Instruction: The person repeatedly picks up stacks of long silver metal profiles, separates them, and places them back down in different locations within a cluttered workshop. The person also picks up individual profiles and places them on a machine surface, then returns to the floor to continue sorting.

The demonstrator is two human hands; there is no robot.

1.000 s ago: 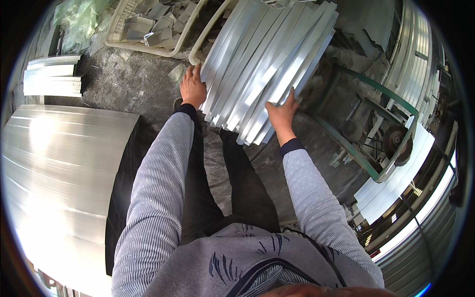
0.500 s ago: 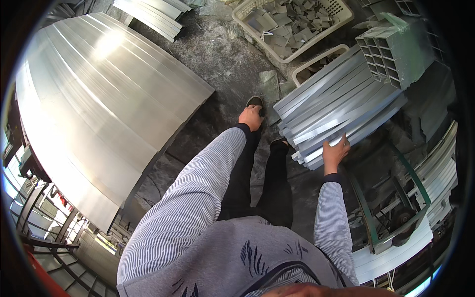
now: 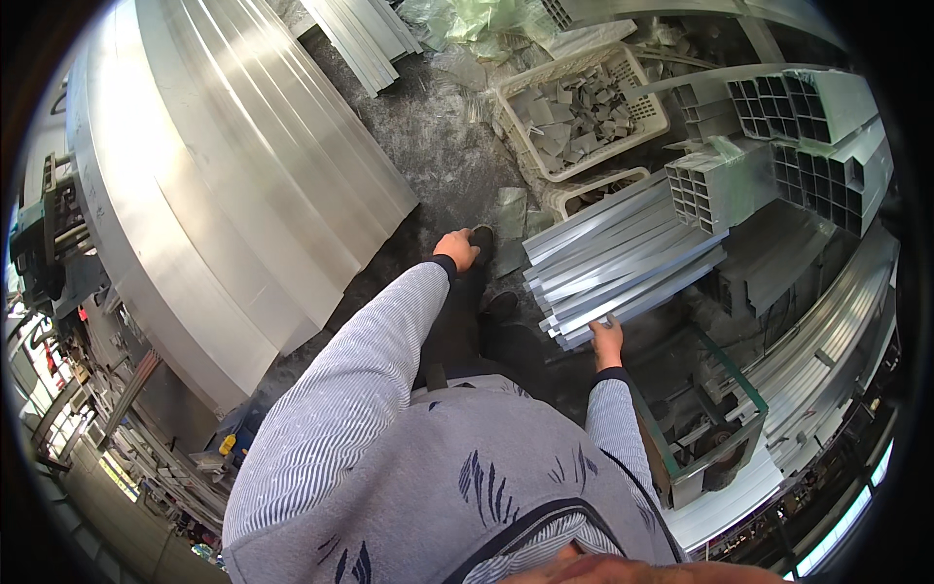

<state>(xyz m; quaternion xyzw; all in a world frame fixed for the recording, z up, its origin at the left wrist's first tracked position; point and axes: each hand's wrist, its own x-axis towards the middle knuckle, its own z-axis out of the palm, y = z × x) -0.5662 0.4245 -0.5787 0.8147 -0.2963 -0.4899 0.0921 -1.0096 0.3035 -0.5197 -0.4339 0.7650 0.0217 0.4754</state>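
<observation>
My right hand [image 3: 607, 341] is at the near edge of a stack of long silvery metal strips [image 3: 623, 258], its fingers bent around the edge of the nearest strip. Parts of those fingers are hidden behind the hand. Several strips lie side by side, with uneven ends on the left. Farther left, my left hand [image 3: 457, 249] hangs above my dark shoe [image 3: 483, 243], fingers curled in, and no object shows in it. Left of that hand spreads a broad pile of pale metal sheets [image 3: 282, 185].
Behind the strips stand a cream plastic basket [image 3: 533, 156] of small metal pieces and a smaller basket [image 3: 559, 200]. Bundles of square tubes [image 3: 693, 200] sit at the right. A green metal frame [image 3: 744, 384] is close by my right arm. Metal profiles [image 3: 365, 44] lie at the back.
My view has turned and shifted, bringing more tube bundles in at the right. My right hand's spread fingers have drawn in at the strips' near edge. The left hand still hangs above the shoe.
</observation>
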